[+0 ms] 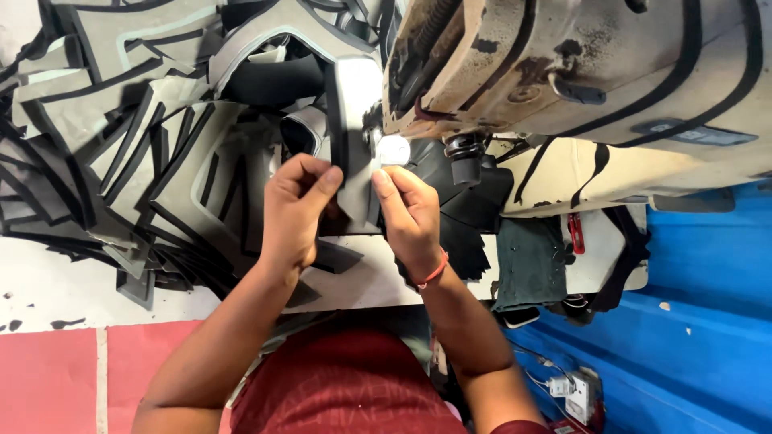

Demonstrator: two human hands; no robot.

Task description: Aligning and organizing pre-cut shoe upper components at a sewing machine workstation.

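left hand (291,210) and right hand (408,215) both pinch grey piece (354,128) | looks light, bendy; hold its edges | by sewing machine (579,64)

Left hand (293,213) fingers pinched, right hand (410,217) fingers curled, forearms converging

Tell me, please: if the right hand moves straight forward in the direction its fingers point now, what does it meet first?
The right hand points up the picture along the grey piece with black edging it pinches. Straight on, it would probably first meet the bright presser-foot area under the sewing machine head; depth is unclear.
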